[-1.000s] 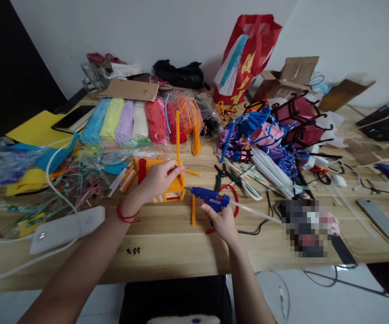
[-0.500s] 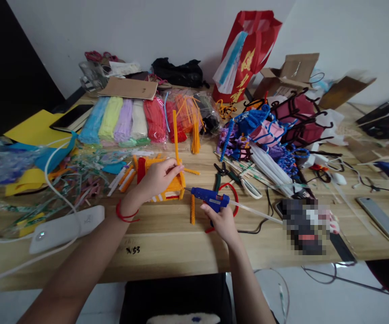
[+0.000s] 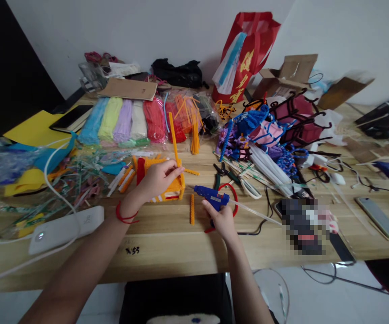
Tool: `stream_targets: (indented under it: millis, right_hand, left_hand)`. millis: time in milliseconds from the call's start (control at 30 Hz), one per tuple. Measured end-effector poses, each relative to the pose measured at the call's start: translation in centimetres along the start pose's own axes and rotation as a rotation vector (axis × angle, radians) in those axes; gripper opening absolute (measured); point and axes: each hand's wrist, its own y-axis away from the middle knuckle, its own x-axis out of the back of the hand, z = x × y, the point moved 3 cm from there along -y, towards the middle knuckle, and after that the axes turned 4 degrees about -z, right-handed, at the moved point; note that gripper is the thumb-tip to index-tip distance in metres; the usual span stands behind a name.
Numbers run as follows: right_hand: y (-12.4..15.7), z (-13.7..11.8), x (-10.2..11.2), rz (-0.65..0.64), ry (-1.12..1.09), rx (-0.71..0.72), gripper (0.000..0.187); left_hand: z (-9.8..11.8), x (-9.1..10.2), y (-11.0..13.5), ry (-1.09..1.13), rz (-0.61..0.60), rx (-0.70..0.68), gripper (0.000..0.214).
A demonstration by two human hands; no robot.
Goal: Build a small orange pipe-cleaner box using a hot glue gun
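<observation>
My left hand (image 3: pixel 156 179) pinches the upright orange pipe cleaner (image 3: pixel 173 135) against the orange craft piece (image 3: pixel 170 182) on the table (image 3: pixel 167 243), while my right hand (image 3: pixel 221 219), just right of it, grips the blue glue gun (image 3: pixel 210 194).

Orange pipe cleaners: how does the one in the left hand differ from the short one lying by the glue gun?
The long orange pipe cleaner stands nearly upright, pinched by the left hand against the orange frame; the short orange piece lies flat on the table, untouched. The held one is clearly longer. The short piece lies just left of the right hand, which grips the blue glue gun. Both are fuzzy and orange.
</observation>
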Motion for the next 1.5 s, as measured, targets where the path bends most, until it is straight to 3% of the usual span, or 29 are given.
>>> stream_targets:
  millis: [167, 333, 433, 533, 733, 800, 867, 933, 1000, 1133, 1267, 1400, 1500]
  right_hand:
    - [-2.9, 0.1, -0.3, 0.069, -0.274, -0.077, 0.039]
    - [-7.0, -1.2, -2.4, -0.145, -0.599, -0.146, 0.034]
    - [-8.5, -1.9, -3.0, -0.148, -0.374, -0.144, 0.042]
    - [-9.2, -2.4, -2.3, -0.083, -0.105, -0.098, 0.04]
    - [-6.8, -5.4, 0.4, 0.005, 0.156, 0.013, 0.013]
    - [-5.0, -7.4, -0.3, -0.082, 0.271, 0.24, 0.025]
    - [-3.1, -8.9, -1.8, -0.275, 0.207, 0.402, 0.046]
    - [-1.7, -9.8, -3.1, -0.357, 0.114, 0.437, 0.03]
    - [-1.1, -10.0, -3.9, -0.373, -0.011, 0.397, 0.022]
    - [-1.3, -9.6, -4.3, -0.377, -0.243, 0.237, 0.033]
    - [-2.1, -8.6, -4.2, -0.299, -0.134, 0.068, 0.046]
    - [-2.0, -7.3, -4.7, -0.418, 0.009, -0.142, 0.047]
    - [-1.3, -7.0, -4.9, -0.476, -0.057, -0.217, 0.039]
  left_hand:
    - [0.3, 0.0, 0.1, 0.03, -0.016, -0.017, 0.031]
    - [0.5, 0.1, 0.1, 0.013, -0.021, -0.053, 0.03]
    - [0.5, 0.1, 0.1, 0.019, -0.034, -0.069, 0.028]
    - [0.5, 0.1, 0.2, 0.045, -0.043, -0.093, 0.027]
    - [1.0, 0.5, 0.4, 0.169, -0.036, -0.127, 0.04]
    - [1.1, 0.5, 0.3, 0.163, -0.035, -0.127, 0.044]
    - [1.0, 0.4, 0.1, 0.099, -0.01, -0.127, 0.037]
    - [0.7, 0.2, -0.2, -0.007, 0.025, -0.133, 0.023]
    - [0.6, 0.0, -0.3, -0.113, 0.052, -0.151, 0.013]
    - [0.3, -0.3, -0.3, -0.264, 0.063, -0.156, 0.02]
    - [0.1, -0.4, -0.4, -0.344, 0.019, -0.089, 0.028]
    - [-0.2, -0.3, -0.6, -0.366, -0.074, -0.059, 0.035]
    - [-0.5, 0.0, -0.7, -0.379, -0.135, -0.087, 0.04]
